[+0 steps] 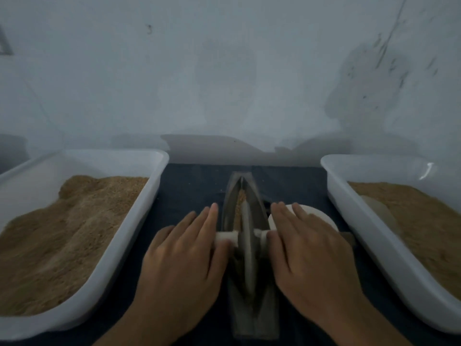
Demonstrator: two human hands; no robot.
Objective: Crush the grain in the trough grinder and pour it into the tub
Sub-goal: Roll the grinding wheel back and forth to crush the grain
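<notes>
While the picture is dim and a little blurred, a long grey trough grinder (249, 221) can be seen in the lower middle of the frame, shaped like a thin boat with a pointed far end. It is laid on a dark blue cloth (189, 186) spread over the bench. A thin round wheel (247, 245) is stood on its edge inside the trough, and a pale handle bar (225, 238) is run through its middle and sticks out on both sides. A small line of tan grain (240, 201) is seen in the trough just beyond the wheel.

The left hand (184, 255) is laid flat on the left end of the bar, with its fingers kept straight and pointed away. The right hand (306, 250) is laid flat on the right end of the bar in the same way, fingers straight, nothing gripped. The wheel is found between the two hands, and the trough runs from between the wrists up past the fingertips.

A white tub (129, 221) heaped with tan meal is set at the left of the frame. Another white tub (361, 211), also holding tan meal, is set at the right. A white round thing (321, 216) is partly hidden under the right hand, between the trough and the right tub. A pale wall (224, 71) fills the upper half.
</notes>
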